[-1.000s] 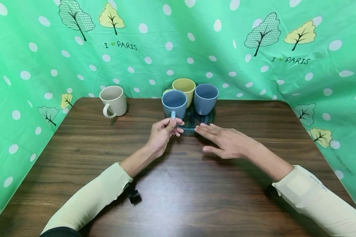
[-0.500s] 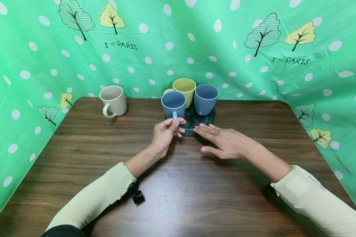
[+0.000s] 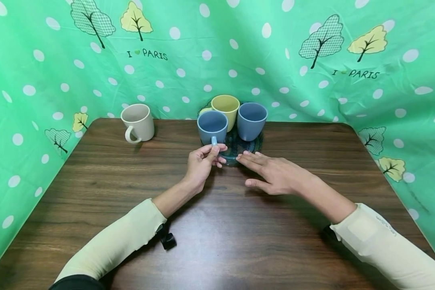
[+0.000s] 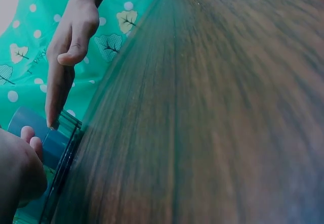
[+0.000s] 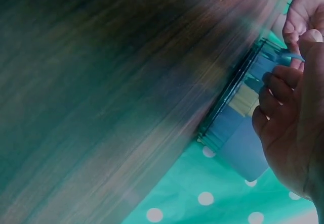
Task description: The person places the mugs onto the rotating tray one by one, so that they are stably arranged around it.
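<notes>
In the head view my left hand (image 3: 201, 164) pinches the handle of a light blue mug (image 3: 212, 125) between thumb and fingers. The mug stands upright at the left of a round, clear glass tray (image 3: 232, 160). Sharing the tray are a yellow mug (image 3: 229, 105) at the back and a darker blue mug (image 3: 252, 123) at the right, its handle not visible. My right hand (image 3: 277, 174) has its fingers straight, with the fingertips at the tray's front rim. The right wrist view also has the right hand (image 5: 288, 123) beside the glass edge (image 5: 230, 90).
A cream mug (image 3: 139, 123) stands apart at the back left of the dark wooden table (image 3: 217, 241), its handle toward me. Behind the table hangs a green dotted curtain (image 3: 188, 48), close to the mugs.
Over the first half second my left hand shifts slightly right, and the light blue mug's handle turns a little right with it. The right hand stays almost still at the tray's rim.
</notes>
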